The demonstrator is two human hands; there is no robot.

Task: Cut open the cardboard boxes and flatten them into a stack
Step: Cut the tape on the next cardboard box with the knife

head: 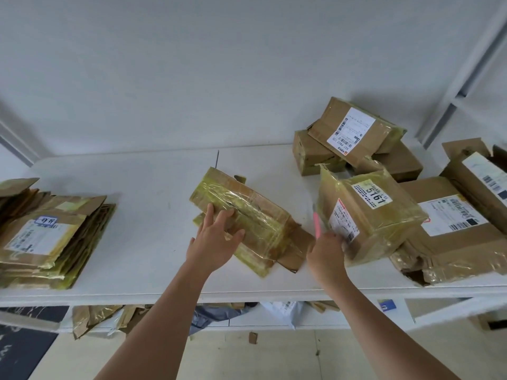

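Note:
A flattened, tape-covered cardboard box (247, 215) lies in the middle of the white table (153, 187). My left hand (216, 239) rests on its near left edge with fingers spread. My right hand (326, 250) grips the near corner of a taped box marked 5161 (367, 218), tilted up off the table, and also holds a pink cutter (317, 224) that sticks up beside the box. A stack of flattened boxes (49, 234) sits at the table's left end.
Unopened boxes (354, 135) are piled at the back right. Larger boxes (452, 231) crowd the right end, one torn open (482, 171). Cardboard scraps and plastic bags (109, 316) lie on the floor under the table. A wall stands behind.

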